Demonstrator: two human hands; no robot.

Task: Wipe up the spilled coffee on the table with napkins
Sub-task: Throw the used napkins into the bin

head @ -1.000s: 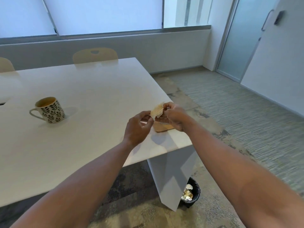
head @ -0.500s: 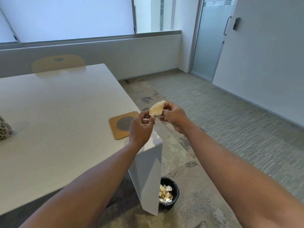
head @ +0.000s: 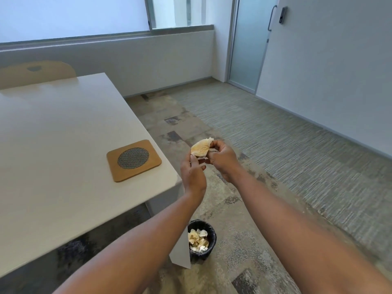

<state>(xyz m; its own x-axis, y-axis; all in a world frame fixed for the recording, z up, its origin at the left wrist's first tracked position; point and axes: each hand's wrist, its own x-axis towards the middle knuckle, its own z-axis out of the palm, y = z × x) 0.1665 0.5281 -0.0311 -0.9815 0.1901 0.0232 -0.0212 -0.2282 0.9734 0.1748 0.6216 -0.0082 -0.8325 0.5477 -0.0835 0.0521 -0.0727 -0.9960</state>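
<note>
Head view showed, nearest, two bare forearms reaching forward from the bottom of the frame. Below them on the carpet stood a small black bin (head: pixel 202 240), already holding crumpled, coffee-coloured paper, tucked against the table leg (head: pixel 180 251).

Further out, the left hand (head: pixel 193 172) and the right hand (head: pixel 222 160) met in the air just past the table corner. Both had fingers closed on one stained napkin (head: pixel 200 148), the left pinching its lower edge, the right gripping its side. The napkin was wadded, yellow-brown, and clear of the table (head: pixel 63 187), out over the floor rather than above the bin.

Beside the hands, near the table's corner, lay a square wooden coaster (head: pixel 133 160) with a mesh circle. The tabletop around it looked dry; no spill showed on the part in view, though its left end was out of frame. Beyond were a chair back (head: pixel 38 71), the window wall and a frosted glass door (head: pixel 248 43).

The step seemed to be balling the used napkin for disposal. The risk was a miss: the bin was small, half hidden behind the table leg and well below the hands, so a light wad let go from that height might land on the carpet. Squeezing a wet napkin could also drip coffee onto the floor.
</note>
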